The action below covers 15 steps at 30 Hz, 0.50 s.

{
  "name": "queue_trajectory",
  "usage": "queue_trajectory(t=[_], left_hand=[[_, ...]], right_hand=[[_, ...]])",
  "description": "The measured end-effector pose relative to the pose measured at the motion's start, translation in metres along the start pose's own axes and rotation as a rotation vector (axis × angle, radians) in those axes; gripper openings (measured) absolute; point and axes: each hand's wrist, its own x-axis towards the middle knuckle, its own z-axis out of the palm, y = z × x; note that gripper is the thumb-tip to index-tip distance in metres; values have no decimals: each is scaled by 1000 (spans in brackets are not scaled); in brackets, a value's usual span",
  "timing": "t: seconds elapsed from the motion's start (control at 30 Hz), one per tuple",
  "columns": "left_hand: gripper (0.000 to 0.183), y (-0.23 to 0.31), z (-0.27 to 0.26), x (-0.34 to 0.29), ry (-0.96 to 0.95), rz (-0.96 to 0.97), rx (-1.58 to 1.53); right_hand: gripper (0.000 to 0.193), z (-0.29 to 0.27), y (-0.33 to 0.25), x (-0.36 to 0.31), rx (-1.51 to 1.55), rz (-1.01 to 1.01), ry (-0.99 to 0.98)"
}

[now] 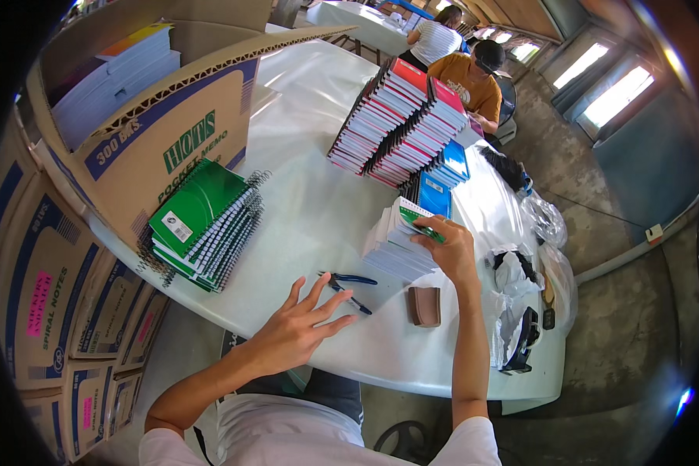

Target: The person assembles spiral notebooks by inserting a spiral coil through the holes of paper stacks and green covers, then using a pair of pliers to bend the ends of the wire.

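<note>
My right hand (pixel 447 247) rests on top of a stack of green spiral notebooks (pixel 394 242) lying on the white table (pixel 318 210), its fingers gripping the top notebook's green cover. Spread open, my left hand (pixel 297 330) lies flat on the table with its fingertips just short of two blue pens (pixel 348 289). A small brown pouch (pixel 425 305) sits below the stack, between my two arms.
A pile of green spiral notebooks (pixel 206 225) sits left, by an open cardboard box (pixel 151 116). Tall red-covered notebook stacks (pixel 400 120) and blue ones (pixel 439 186) stand farther back. Crumpled plastic wrap (pixel 512 283) lies at right. Stacked cartons (pixel 50 303) stand left. Two people (pixel 462 66) sit behind.
</note>
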Motion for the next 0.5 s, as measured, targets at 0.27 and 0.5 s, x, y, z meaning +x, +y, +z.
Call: queue_trajectory(t=[0.27,0.5], left_hand=[[45,-1,3,-1,-8,9,-5],[46,-2,3,-3,-17,0,-21]], right_hand=[[27,1,-4,-2,-34,-38,30],[27,0,4,0,-10,-17,13]])
